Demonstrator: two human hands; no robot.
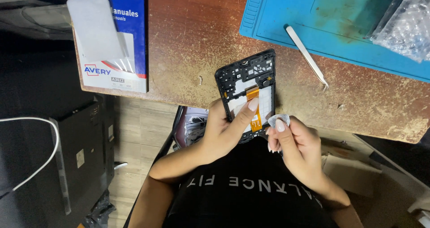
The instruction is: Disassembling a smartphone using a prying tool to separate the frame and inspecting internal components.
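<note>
1. The left hand [224, 129] grips a black plastic phone frame with an orange flex cable [249, 91] at its lower end, thumb pressed across the inner face; the frame's upper part lies over the edge of the worn brown wooden counter [192, 35].
2. The right hand [293, 143] pinches a small clear film piece [278, 119] just beside the frame.
3. White tweezers [307, 55] lie half on a blue silicone mat [286, 13], a bubble-wrap bag [405, 19] atop it.
4. A blue label packet [127, 31] sits well apart at the left.
</note>
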